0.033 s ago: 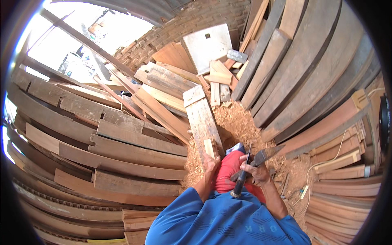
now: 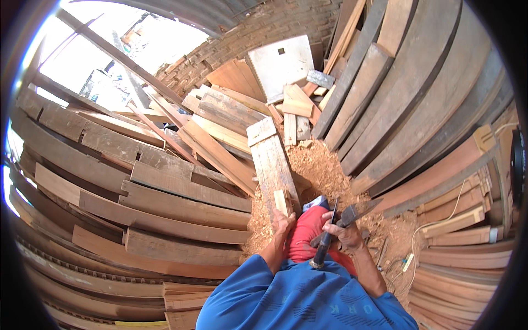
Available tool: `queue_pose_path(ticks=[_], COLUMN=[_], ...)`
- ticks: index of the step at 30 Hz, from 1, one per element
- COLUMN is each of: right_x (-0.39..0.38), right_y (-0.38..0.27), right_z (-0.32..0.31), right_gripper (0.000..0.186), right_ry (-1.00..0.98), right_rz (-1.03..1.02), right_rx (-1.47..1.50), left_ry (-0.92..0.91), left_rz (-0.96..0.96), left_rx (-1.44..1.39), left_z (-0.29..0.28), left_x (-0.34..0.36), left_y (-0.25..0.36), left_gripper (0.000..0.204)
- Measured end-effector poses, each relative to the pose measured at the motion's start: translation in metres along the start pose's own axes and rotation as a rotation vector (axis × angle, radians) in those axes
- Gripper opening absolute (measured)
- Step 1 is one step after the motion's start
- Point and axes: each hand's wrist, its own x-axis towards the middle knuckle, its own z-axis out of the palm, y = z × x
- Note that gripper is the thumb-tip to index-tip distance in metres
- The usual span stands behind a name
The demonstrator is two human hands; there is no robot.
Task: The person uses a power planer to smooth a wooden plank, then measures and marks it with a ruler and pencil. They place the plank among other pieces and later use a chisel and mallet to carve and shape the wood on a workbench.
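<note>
My left hand (image 2: 282,221) is closed around the near end of a short wood block (image 2: 283,202). The block rests on a worn, low plank bench (image 2: 268,159) that stretches away in front of me. My right hand (image 2: 348,235), beside my red-clothed leg, grips two tools together. One is a chisel (image 2: 323,248), its thin blade pointing away and its dark handle toward my body. The other is a hammer (image 2: 351,214) with a dark metal head tapering to a point on the right; my fingers partly hide its handle.
Stacked boards (image 2: 181,203) fill the left side. Long, thick planks (image 2: 407,93) lean at the right. Wood shavings (image 2: 319,162) cover the ground. Beyond the bench are offcuts (image 2: 297,104) and a white panel (image 2: 281,69). A pale cord (image 2: 416,236) runs along the right.
</note>
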Motion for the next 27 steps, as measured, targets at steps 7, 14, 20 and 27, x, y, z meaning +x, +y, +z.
queue_pose_path(ticks=[7, 14, 20, 27], right_x=[-0.007, -0.006, 0.004, 0.003], right_y=[-0.008, 0.001, 0.025, 0.015], right_z=[-0.023, -0.029, -0.051, -0.034], right_gripper=[0.032, 0.027, 0.033, 0.035], right_ry=[-0.006, 0.072, -0.033, 0.045], right_rz=[0.125, 0.204, 0.189, 0.155], right_rx=[-0.105, -0.156, -0.365, -0.288], left_ry=[0.056, 0.016, -0.161, -0.006], left_rz=[0.277, 0.146, 0.127, -0.035], left_rx=[-0.237, -0.275, -0.362, 0.232], left_z=[0.016, 0.024, 0.053, 0.035], left_x=[0.051, 0.079, 0.025, -0.001], left_y=[-0.062, -0.139, -0.138, -0.108], left_gripper=[0.083, 0.108, 0.112, 0.108])
